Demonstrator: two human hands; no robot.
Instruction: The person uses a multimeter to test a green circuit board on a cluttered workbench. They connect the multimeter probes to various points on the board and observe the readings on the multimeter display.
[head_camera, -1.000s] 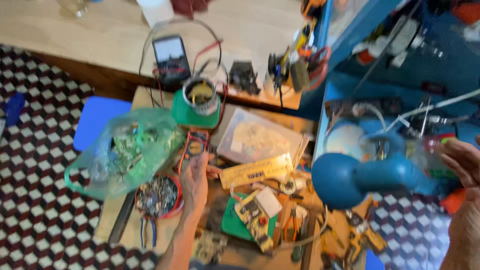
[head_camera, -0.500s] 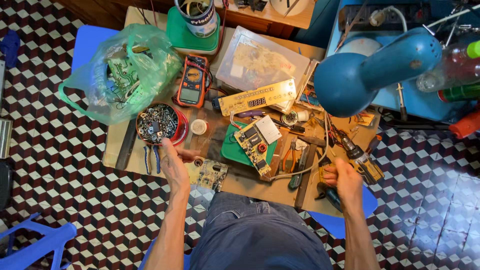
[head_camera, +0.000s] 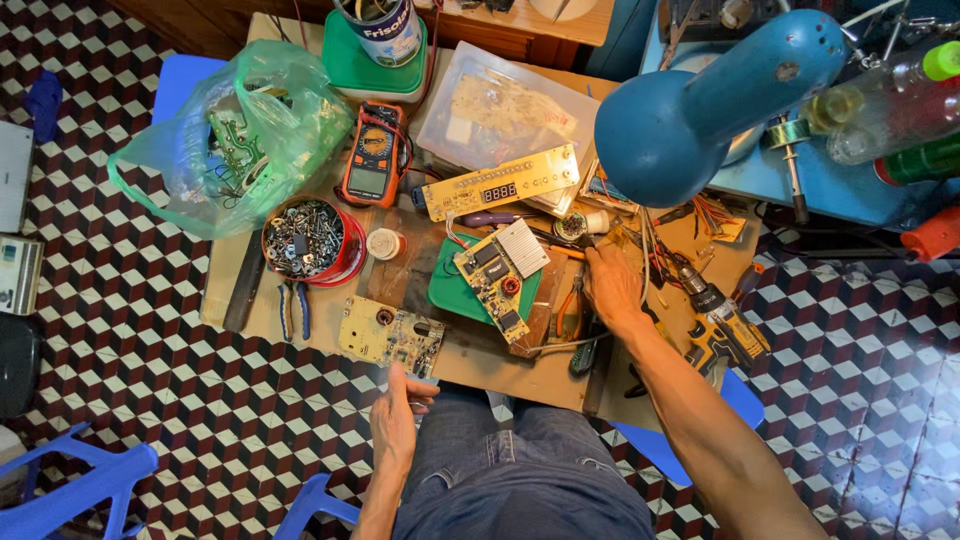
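Observation:
My left hand (head_camera: 398, 425) hangs over my lap at the table's near edge. Its fingers are loosely apart, with the tips right by the near corner of a pale yellow circuit board (head_camera: 388, 333). My right hand (head_camera: 610, 287) lies palm down on the bench. Its fingertips reach a small dark piece beside a round white part (head_camera: 577, 227), and they hide whether they grip it. Left of that hand, a circuit board with a silver heat sink (head_camera: 498, 268) lies on a green mat (head_camera: 447, 289).
A red tub of screws (head_camera: 305, 238), pliers (head_camera: 293, 310), an orange multimeter (head_camera: 373, 155), a long display board (head_camera: 500, 182), a green plastic bag (head_camera: 235, 135) and a clear bag fill the wooden bench (head_camera: 480, 360). A blue lamp (head_camera: 690, 95) overhangs the right. A yellow drill (head_camera: 725, 325) lies by my right forearm.
My left hand has drawn back from the yellow board toward my lap. My right hand has moved from near the drill up and left to the middle of the bench.

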